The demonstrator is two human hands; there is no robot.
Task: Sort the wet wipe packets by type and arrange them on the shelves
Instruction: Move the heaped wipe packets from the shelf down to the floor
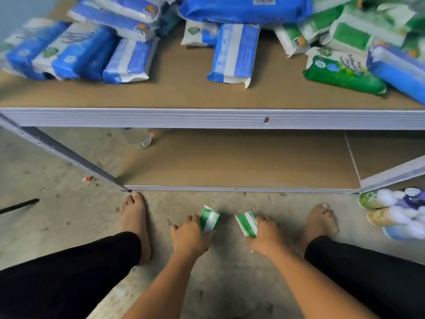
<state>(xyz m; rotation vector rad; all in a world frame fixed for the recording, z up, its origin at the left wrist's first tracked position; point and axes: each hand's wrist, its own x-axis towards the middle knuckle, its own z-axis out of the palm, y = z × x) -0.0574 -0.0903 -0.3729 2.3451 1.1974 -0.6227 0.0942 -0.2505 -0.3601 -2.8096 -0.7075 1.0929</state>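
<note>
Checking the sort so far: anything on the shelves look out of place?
Yes. A blue packet lies among the green packets at the right end of the upper shelf; a water bottle sits beneath its left part.

Glossy plastic packets [232,54], matt board shelf [184,93], rough concrete floor [57,215].

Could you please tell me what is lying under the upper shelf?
A clear plastic bottle sits at the left rear of the lower shelf; its top is hidden by the upper shelf's front rail, as is that shelf's back.

Clear bottle [137,137] — red scrap [87,179] — black rod [19,206].
</note>
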